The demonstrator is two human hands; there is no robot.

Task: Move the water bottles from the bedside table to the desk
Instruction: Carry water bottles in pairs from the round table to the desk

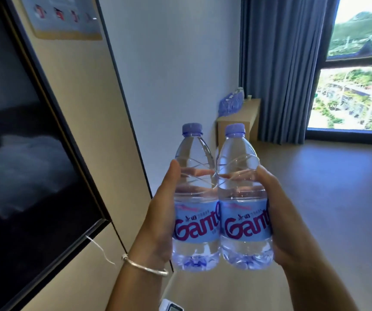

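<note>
In mid-air, at chest height in front of the person: two water bottles held side by side, touching each other.
Left bottle: upright, long axis near vertical, leaning slightly left at the top, purple cap up, blue label facing the camera.
Right bottle: upright too, cap up, label facing the same way, its side pressed against the other one.
Left hand: wrapped round the left bottle from the outside, thumb up along its side, fingers seen through the clear plastic behind it.
Right hand: wrapped round the right bottle from its outer side, thumb on the shoulder of the bottle.
Bracelet: a silver band on the left wrist.
Desk: far off by the curtain, against the wall, well apart from the hands.
On the desk: a cluster of more bottles, blurred, the count unclear; a small pale thing beyond them, too small to tell.
Television: dark screen on the left wall, cut off by the frame edge.
Window: bright, cropped at the right.
Bottom edge: a white object, mostly cut off, unidentifiable.
</note>
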